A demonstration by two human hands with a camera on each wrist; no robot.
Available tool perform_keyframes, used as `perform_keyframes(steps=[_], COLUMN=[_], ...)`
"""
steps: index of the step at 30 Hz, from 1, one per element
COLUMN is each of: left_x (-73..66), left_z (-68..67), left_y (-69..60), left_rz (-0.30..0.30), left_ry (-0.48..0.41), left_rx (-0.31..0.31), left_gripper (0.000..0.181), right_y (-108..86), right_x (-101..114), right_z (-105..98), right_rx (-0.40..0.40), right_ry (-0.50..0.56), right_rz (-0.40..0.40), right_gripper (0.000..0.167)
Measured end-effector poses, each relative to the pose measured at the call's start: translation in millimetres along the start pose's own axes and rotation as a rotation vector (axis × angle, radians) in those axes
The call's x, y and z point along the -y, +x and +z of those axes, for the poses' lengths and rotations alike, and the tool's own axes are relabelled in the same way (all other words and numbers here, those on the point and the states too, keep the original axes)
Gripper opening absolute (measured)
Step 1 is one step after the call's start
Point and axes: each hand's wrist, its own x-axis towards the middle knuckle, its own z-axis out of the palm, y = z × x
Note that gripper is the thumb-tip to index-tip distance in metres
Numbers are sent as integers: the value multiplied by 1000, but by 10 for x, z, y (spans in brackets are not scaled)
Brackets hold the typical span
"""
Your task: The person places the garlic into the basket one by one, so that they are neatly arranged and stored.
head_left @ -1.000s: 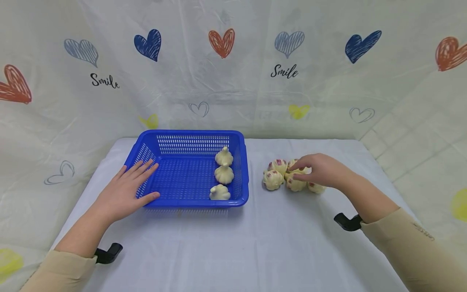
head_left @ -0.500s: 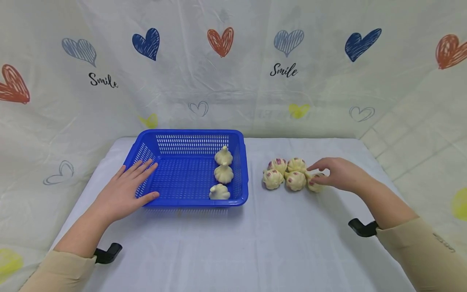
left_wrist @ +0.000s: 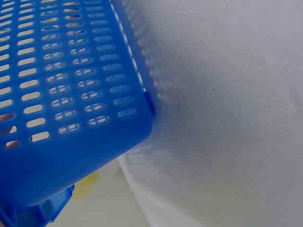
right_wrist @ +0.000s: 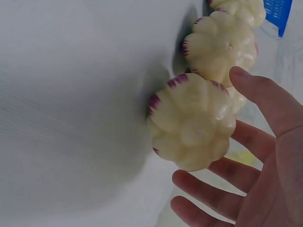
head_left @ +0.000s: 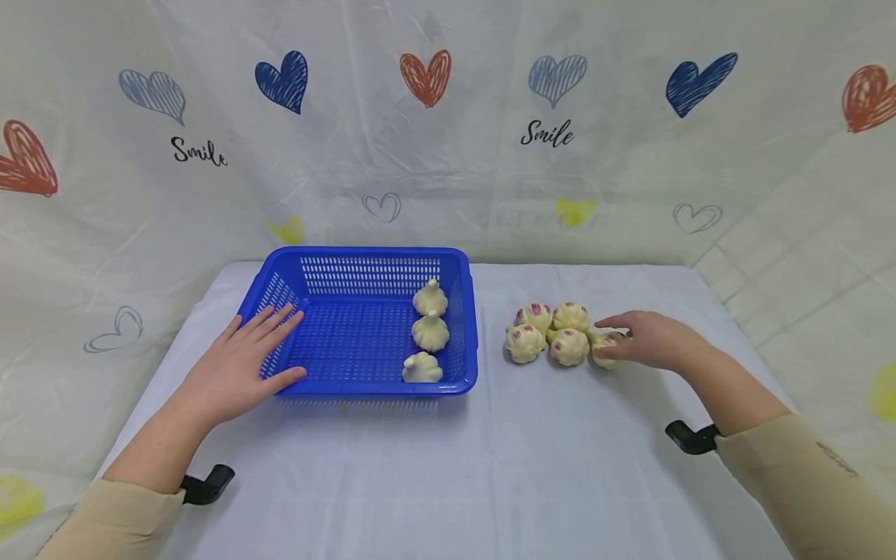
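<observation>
In the head view a blue plastic basket point(head_left: 371, 388) stands left of centre, with three plain white garlic bulbs point(head_left: 430, 334) in a line along its right side. My left hand point(head_left: 234, 373) lies with spread, straight fingers over the basket's left rim. On the right, several purple-marked garlic bulbs point(head_left: 568, 347) sit grouped on the white cloth. My right hand point(head_left: 654, 340) is at the rightmost garlic bulb point(right_wrist: 194, 123), its thumb and fingers apart around it. In the right wrist view the fingers reach behind that bulb, and whether they touch it I cannot tell.
A white cloth point(head_left: 420, 474) covers the table. Behind it hangs a pale sheet point(head_left: 476, 171) printed with hearts and the word Smile. The basket's slotted side wall point(left_wrist: 61, 85) fills the left of the left wrist view.
My right hand has moved right, from above the middle of the purple-marked garlic bulbs to the rightmost one, with its thumb now lower over it. The left hand stays on the basket.
</observation>
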Motion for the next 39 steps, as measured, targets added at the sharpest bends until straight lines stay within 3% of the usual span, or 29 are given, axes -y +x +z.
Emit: perform_keyframes(steps=[6, 22, 39], left_x=[-3, 1, -1], left_z=[-6, 2, -6], left_y=[8, 1, 3], left_rz=[23, 12, -4], left_ry=[1, -7, -7], left_rx=[-5, -5, 9], left_gripper=[86, 87, 87], right_y=[13, 48, 22], right_x=[-20, -59, -114], right_z=[59, 156, 201], right_rx=[3, -3, -4], right_ry=[2, 52, 147], right_rz=[13, -1, 10], right_gripper=[75, 66, 77])
